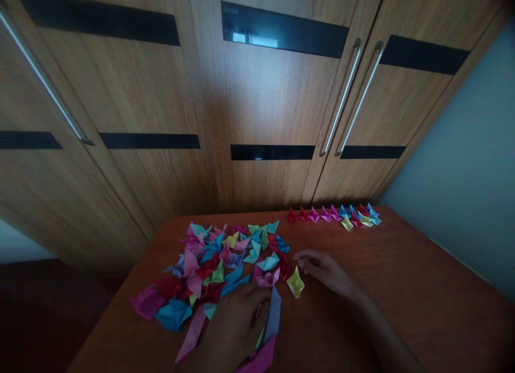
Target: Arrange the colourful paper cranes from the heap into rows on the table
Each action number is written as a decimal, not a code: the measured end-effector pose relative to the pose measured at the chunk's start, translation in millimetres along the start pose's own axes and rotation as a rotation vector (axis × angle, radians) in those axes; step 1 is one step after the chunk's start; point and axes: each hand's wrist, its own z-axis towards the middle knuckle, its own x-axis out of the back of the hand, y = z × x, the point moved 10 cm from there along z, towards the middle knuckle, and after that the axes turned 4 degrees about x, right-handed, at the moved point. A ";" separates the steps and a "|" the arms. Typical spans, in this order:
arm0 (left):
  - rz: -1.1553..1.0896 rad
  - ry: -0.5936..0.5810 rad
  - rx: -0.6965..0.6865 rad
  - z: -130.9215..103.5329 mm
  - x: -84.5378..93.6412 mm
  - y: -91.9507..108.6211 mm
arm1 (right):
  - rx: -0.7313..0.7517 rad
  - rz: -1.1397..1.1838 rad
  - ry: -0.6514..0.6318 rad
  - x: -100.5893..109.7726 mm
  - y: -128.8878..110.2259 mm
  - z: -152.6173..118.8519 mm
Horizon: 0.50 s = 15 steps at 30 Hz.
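Many folded paper pieces in pink, red, blue and green form a loose pile on the left half of the table. Over the pile's near edge, my left hand is curled, its fingers closed round a thin green paper piece that shows only in part. A yellow folded paper boat stands alone to the right of the pile. Just right of and above it is my right hand, thumb and fingers bent but apart, with nothing seen between them. Blue and magenta folded strips lie beside my left hand.
Along the back right edge of the reddish-brown table stands a row of small folded boats, with a few more just in front. Behind the table rises a wooden wardrobe with metal handles. A pale wall is at the right.
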 end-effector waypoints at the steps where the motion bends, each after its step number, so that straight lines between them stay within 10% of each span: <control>1: 0.001 -0.006 -0.006 -0.6 -2.6 1.4 | 0.002 0.015 -0.026 -3.8 -1.6 -1.3; 15: 0.002 -0.091 -0.017 -6.0 -28.7 10.7 | 0.002 0.001 -0.174 -20.6 -12.7 -6.6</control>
